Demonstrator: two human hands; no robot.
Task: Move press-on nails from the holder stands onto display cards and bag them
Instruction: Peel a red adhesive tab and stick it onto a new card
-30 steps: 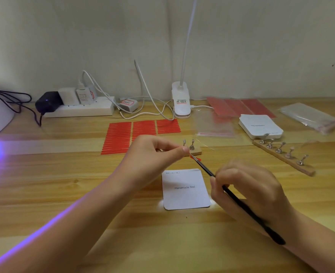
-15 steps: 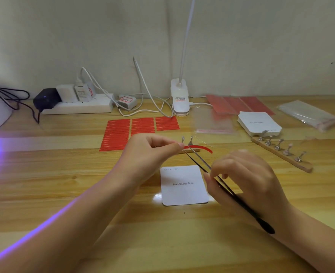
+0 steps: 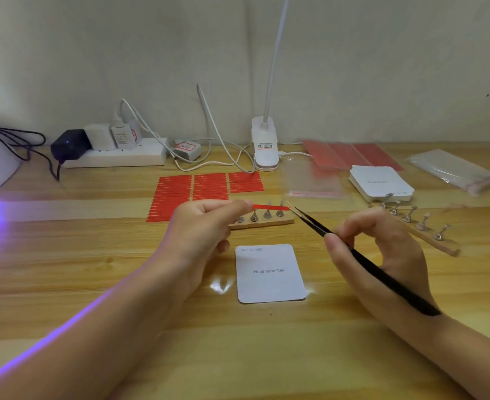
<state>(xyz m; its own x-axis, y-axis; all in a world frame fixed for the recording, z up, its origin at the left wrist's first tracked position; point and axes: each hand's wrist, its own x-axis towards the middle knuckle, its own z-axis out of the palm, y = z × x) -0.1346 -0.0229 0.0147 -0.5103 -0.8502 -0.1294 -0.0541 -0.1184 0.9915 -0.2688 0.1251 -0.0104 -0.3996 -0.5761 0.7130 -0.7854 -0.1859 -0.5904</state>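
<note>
Just above the near holder stand (image 3: 262, 222), a thin red strip (image 3: 271, 207) hangs level in the air; the left hand (image 3: 206, 235) pinches its left end between thumb and forefinger, and the tips of the black tweezers (image 3: 362, 261) sit at its right end, though whether they actually clamp it is too fine to tell; the right hand (image 3: 382, 255) grips the tweezers with thumb and curled fingers, the handle running back across the wrist; the stand's small metal pegs are upright, and whether any nails sit on them cannot be made out; a white display card (image 3: 269, 274) printed "Handmade Nail" lies flat on the worktop (image 3: 93, 269) between the two hands, nearer the person than the stand; a second holder stand (image 3: 419, 223) lies at an angle to the right, just beside a stack of cards (image 3: 380, 183); sheets of red strips (image 3: 186, 189) lie behind the left hand; clear bags (image 3: 454, 171) rest far right; a power strip (image 3: 116, 157) and a clip lamp (image 3: 265, 145) stand by the wall.
</note>
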